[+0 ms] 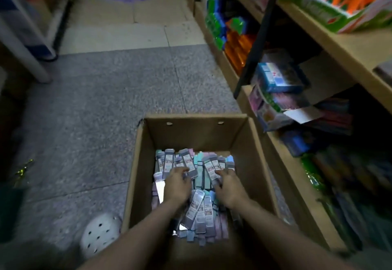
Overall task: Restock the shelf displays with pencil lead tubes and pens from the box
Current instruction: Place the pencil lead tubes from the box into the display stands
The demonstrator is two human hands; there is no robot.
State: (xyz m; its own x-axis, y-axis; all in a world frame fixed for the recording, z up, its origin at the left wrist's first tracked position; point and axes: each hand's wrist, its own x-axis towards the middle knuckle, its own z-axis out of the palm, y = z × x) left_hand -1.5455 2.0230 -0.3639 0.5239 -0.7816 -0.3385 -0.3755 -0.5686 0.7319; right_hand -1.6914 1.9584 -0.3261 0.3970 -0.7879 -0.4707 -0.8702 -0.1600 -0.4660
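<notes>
Both hands down in open brown cardboard box [148, 163] on grey floor: left hand [177, 185] and right hand [230, 187] gripping flat pastel pencil lead tubes [198, 210]. Wooden shelves [350, 49] right; white perforated clog [99, 234] left.

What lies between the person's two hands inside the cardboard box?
In the head view, pale green and grey pencil lead tubes fill the gap between the left hand and the right hand, down in the cardboard box. No bare box floor shows there.
</notes>
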